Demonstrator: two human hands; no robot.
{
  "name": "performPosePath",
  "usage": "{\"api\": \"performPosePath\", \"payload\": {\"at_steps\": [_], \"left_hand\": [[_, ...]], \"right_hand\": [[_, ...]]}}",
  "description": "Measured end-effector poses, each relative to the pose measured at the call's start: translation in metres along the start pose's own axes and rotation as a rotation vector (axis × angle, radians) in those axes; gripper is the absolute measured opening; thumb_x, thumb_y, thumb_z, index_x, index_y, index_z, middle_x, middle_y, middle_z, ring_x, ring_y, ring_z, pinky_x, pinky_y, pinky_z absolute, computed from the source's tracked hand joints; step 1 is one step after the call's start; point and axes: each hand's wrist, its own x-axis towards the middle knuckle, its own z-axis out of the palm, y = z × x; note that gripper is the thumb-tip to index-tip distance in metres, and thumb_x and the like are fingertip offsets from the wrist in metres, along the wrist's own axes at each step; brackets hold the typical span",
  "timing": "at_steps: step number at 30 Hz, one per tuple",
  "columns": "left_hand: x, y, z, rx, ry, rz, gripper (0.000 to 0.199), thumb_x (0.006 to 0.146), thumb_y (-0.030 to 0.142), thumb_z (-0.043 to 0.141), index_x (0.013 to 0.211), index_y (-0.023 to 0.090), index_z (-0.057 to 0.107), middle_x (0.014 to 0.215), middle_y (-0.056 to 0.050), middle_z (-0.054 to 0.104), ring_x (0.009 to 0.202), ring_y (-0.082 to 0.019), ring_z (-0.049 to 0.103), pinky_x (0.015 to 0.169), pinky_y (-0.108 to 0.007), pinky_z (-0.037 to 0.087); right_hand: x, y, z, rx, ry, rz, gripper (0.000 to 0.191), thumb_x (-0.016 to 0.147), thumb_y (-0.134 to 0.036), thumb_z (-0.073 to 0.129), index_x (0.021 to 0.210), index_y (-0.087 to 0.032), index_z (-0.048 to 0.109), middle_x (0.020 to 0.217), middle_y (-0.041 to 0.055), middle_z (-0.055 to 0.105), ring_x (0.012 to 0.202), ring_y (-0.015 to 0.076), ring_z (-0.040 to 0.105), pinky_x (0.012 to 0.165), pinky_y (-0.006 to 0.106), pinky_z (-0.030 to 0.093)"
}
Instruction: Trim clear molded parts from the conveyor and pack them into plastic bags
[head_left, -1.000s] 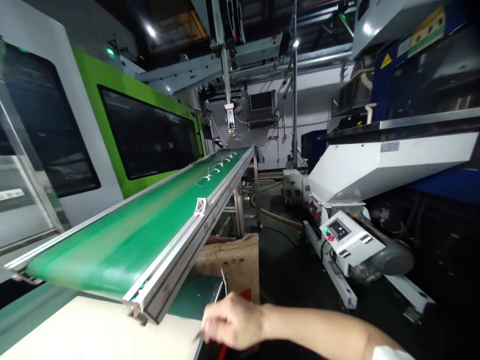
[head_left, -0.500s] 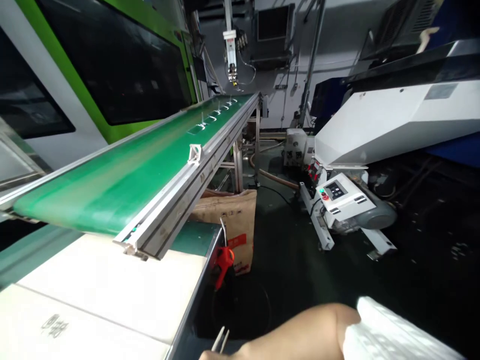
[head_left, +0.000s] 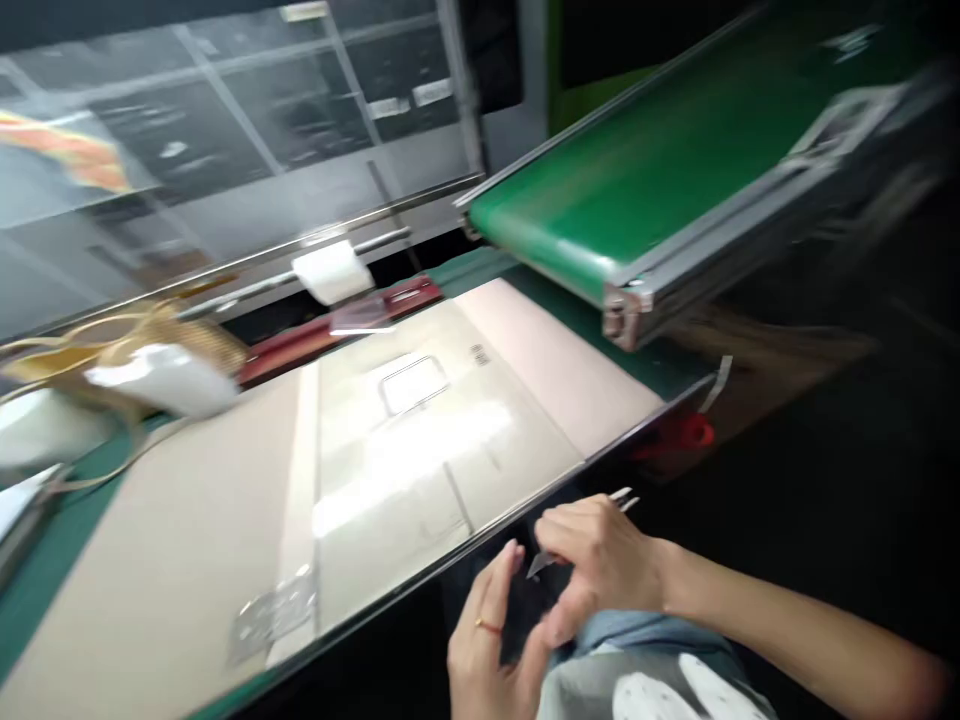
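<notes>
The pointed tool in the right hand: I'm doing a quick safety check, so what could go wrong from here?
The pointed tool in the right hand has its tip close to the left hand's bare fingers, so a slip might nick them. Both hands appear to be off the near edge of the green table, so a dropped tool could miss it and fall.

Both hands low, in front of torso, off near edge of bench [head_left: 71, 565], toward right corner. Right forearm [head_left: 757, 608] bare, enters from lower right, slants up and leftward; wrist about in line with it. Right hand [head_left: 594, 548] back upward, fingers curled in firm grip, thumb reaching down and left. Left hand [head_left: 484, 655] rises from bottom of view, fingers extended upward, slightly bent, thumb spread. Thumbs very near each other; contact unclear. Left fingertips apart from right hand.
</notes>
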Motion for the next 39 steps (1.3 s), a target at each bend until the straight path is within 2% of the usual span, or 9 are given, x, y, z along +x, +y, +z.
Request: {"api": "performPosePath", "payload": {"at_steps": [4,9,18,28,39], "left_hand": [[-0.007,-0.015,-0.011,0.048,-0.027,0.161,0.053,0.081,0.016,0.055,0.131,0.022,0.037,0.118,-0.011,0.057,0.105,-0.023,0.057,0.085,-0.036,0.052],[-0.011,-0.01,-0.023,0.071,0.026,0.22,0.054,0.079,0.012,0.054,0.13,0.02,0.038,0.116,-0.012,0.059,0.106,-0.022,0.057,0.086,-0.036,0.052],[-0.017,-0.011,-0.028,0.093,0.049,0.158,0.058,0.075,0.016,0.063,0.128,0.02,0.041,0.113,-0.011,0.062,0.1,-0.022,0.061,0.083,-0.034,0.053],[-0.026,-0.01,-0.028,0.094,0.044,0.053,0.06,0.073,0.015,0.067,0.127,0.022,0.043,0.114,-0.009,0.061,0.101,-0.023,0.06,0.085,-0.035,0.053],[-0.039,-0.011,-0.023,0.138,0.053,0.035,0.06,0.074,0.015,0.065,0.128,0.023,0.041,0.116,-0.008,0.06,0.102,-0.023,0.06,0.085,-0.035,0.053]], "right_hand": [[0.006,-0.008,0.001,0.052,-0.031,-0.075,0.071,0.07,-0.081,0.015,0.053,-0.018,0.042,0.047,-0.0016,0.044,0.042,0.0089,0.038,0.046,0.027,0.019],[0.01,-0.016,0.011,0.04,-0.023,-0.165,0.071,0.07,-0.081,0.014,0.054,-0.018,0.043,0.047,-0.0021,0.043,0.043,0.0091,0.035,0.047,0.028,0.018],[0.013,-0.017,0.024,-0.017,0.032,-0.274,0.072,0.074,-0.077,0.009,0.048,-0.017,0.04,0.044,-0.0014,0.039,0.042,0.0089,0.03,0.047,0.029,0.015],[0.009,-0.021,0.026,-0.026,0.049,-0.262,0.073,0.075,-0.076,0.007,0.045,-0.017,0.039,0.041,-0.0016,0.037,0.041,0.0084,0.028,0.046,0.028,0.014],[-0.009,-0.021,0.039,0.07,0.044,-0.191,0.072,0.077,-0.075,0.011,0.045,-0.017,0.038,0.041,-0.0024,0.035,0.04,0.0077,0.028,0.045,0.027,0.015]]}}
